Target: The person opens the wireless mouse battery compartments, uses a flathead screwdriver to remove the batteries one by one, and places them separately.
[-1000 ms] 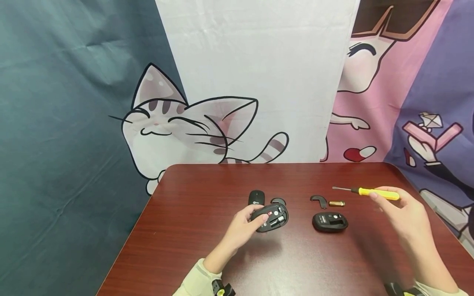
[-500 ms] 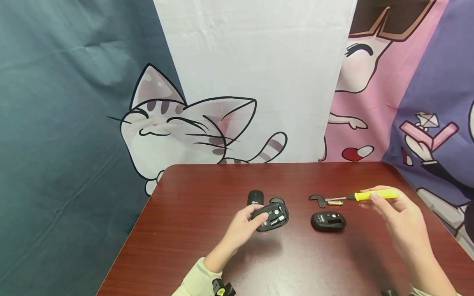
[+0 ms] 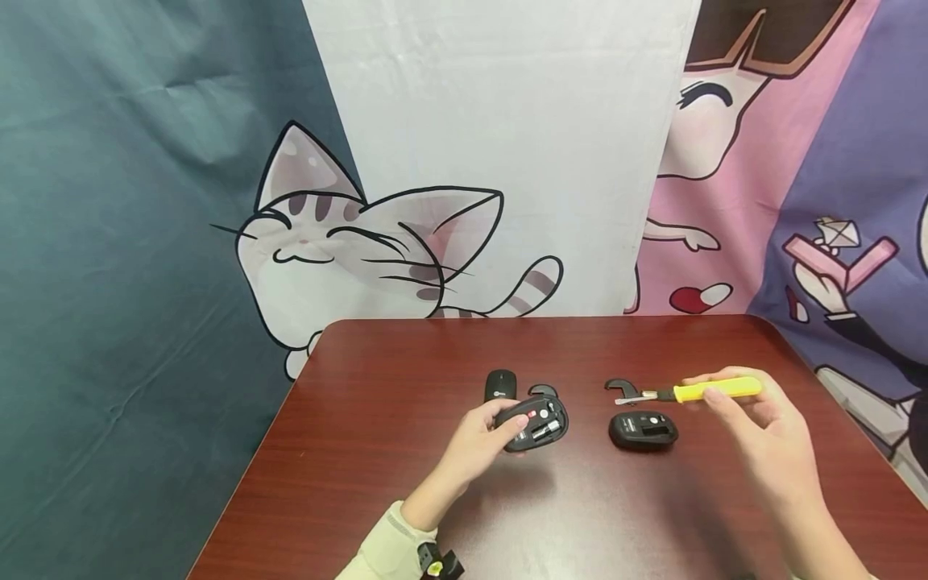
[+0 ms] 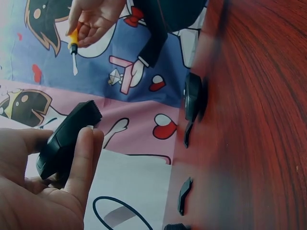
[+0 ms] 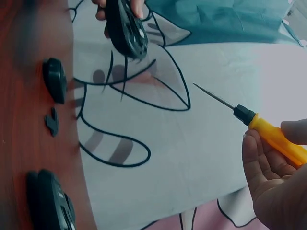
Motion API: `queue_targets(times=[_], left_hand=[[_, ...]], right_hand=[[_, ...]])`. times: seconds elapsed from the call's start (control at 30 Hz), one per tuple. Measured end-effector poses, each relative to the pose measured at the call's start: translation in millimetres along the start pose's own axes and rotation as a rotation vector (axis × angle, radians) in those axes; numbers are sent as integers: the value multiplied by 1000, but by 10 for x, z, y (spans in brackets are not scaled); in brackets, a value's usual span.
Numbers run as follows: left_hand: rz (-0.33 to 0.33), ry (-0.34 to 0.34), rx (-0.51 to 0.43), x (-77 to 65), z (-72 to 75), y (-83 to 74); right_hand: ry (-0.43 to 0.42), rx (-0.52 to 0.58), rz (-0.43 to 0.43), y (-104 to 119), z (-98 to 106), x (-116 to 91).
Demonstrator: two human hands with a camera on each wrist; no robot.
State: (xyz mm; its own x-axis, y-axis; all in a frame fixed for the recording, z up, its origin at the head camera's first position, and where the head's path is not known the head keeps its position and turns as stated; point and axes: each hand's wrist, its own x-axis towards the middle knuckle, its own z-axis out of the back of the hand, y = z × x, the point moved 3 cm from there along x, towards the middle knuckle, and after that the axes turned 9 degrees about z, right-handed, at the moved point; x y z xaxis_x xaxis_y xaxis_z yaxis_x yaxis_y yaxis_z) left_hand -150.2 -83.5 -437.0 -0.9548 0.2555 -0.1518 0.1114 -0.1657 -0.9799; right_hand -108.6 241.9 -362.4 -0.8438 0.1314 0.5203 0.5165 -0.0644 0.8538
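Note:
My left hand point(image 3: 474, 447) holds a black computer mouse point(image 3: 539, 427) above the table, underside up. Its battery compartment is uncovered and a silvery battery shows inside. In my right hand point(image 3: 772, 443) is a yellow-handled screwdriver point(image 3: 718, 390), pinched by the handle with its bare metal shaft pointing left. In the head view the shaft passes in front of the loose parts on the table. The right wrist view shows the screwdriver tip in the air, apart from the held mouse point(image 5: 125, 28).
A second mouse point(image 3: 643, 432) lies underside up on the brown table point(image 3: 377, 451). Behind it are a curved black cover point(image 3: 621, 388) and a battery partly hidden by the screwdriver. Behind the held mouse lie another mouse point(image 3: 500, 385) and another cover point(image 3: 544, 391). A printed cloth hangs behind.
My right hand has brought the screwdriver leftward and slightly down, closer to the held mouse. The left hand and its mouse have hardly moved.

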Motion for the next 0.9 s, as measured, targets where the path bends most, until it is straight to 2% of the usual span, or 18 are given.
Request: queue_targets(times=[0.23, 0.4, 0.57, 0.67, 0.8, 0.9], left_hand=[[-13, 19, -41, -12, -14, 20], [-5, 33, -19, -13, -17, 14], [15, 52, -27, -6, -20, 21], [24, 57, -32, -2, -22, 26], [23, 54, -39, 2, -25, 29], [19, 56, -47, 6, -27, 30]], right_hand=[[96, 115, 101, 19, -188, -75], [120, 85, 85, 18, -280, -124], [109, 63, 69, 5, -335, -161], [93, -53, 93, 4, -364, -174], [100, -269, 144, -2, -413, -188], [125, -323, 192, -16, -456, -199]])
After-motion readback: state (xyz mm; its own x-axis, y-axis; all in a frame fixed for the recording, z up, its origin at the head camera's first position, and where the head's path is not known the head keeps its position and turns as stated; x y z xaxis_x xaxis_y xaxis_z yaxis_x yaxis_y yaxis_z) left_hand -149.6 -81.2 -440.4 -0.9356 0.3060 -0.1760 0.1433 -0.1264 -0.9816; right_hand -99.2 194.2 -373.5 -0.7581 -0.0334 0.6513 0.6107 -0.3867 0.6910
